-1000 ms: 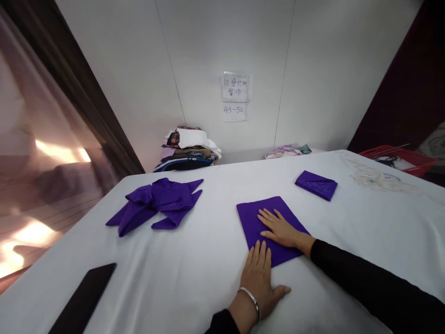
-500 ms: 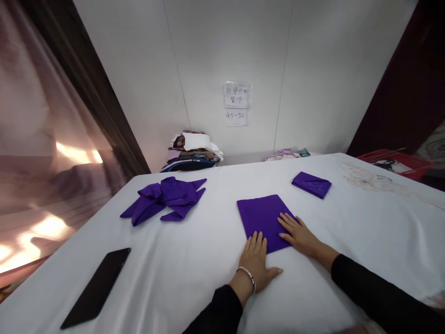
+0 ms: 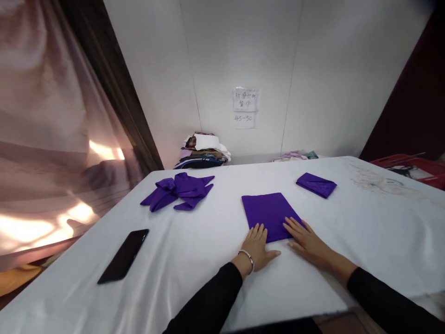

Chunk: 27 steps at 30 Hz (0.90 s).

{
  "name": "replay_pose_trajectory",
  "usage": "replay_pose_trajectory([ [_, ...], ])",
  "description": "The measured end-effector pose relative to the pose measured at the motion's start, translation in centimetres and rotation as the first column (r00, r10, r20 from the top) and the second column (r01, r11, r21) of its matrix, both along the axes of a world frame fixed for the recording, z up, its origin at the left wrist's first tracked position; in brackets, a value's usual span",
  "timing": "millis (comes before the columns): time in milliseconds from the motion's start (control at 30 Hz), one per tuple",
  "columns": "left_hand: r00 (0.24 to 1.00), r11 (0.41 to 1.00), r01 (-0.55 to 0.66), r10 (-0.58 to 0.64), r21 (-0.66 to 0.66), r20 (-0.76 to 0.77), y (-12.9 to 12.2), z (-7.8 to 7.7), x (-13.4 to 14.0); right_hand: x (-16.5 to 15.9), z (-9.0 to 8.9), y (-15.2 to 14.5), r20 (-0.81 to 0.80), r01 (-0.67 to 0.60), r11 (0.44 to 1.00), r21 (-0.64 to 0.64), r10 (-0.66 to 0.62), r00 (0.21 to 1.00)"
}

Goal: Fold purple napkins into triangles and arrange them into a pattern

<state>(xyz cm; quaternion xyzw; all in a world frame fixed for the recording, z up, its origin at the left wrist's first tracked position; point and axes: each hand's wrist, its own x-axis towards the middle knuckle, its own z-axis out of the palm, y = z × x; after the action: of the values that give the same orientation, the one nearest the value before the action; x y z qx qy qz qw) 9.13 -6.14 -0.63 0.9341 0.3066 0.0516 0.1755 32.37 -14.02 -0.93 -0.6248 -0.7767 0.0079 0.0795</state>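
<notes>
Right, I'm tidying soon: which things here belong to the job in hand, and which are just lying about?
Job: purple square under left fingers, right fingers; likely folded purple cloth, bunched purple fabric.

Seemingly lying about: black slab, clothes stack, red basket.

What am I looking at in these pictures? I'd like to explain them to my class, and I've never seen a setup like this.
There is no machine here: these are a person's own bare hands. Every picture comes from one camera worn on the head, looking forward and down. The left hand and right hand rest their fingers on the near part of a flat purple cloth; neither grips it. Also on the white tablecloth lie a smaller folded purple cloth to the right, some bunched purple cloth to the left, and a dark rectangular object nearer the person.
</notes>
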Motion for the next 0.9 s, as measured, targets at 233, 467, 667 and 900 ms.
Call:
replay_pose_trajectory([
  [233,0.991,0.998,-0.07,0.069,0.004,0.114,2.0,1.7,1.1,-0.9,-1.1,-0.3,-0.052,-0.104,0.992,-0.075,0.1,0.994],
  [467,0.984,0.975,-0.179,0.177,0.132,0.022,7.7,2.1,3.4,-3.0,1.4,0.5,-0.09,-0.143,0.983,-0.112,0.133,0.987],
  [667,0.973,0.962,-0.22,0.227,0.159,-0.029,11.6,1.9,4.0,-8.8,2.8,2.8,-0.233,-0.364,0.923,-0.124,0.33,0.915],
  [900,0.954,0.955,-0.253,0.273,0.156,-0.12,13.5,-0.2,4.8,-10.6,1.2,3.4,-0.325,-0.418,0.897,-0.147,0.355,0.876],
])
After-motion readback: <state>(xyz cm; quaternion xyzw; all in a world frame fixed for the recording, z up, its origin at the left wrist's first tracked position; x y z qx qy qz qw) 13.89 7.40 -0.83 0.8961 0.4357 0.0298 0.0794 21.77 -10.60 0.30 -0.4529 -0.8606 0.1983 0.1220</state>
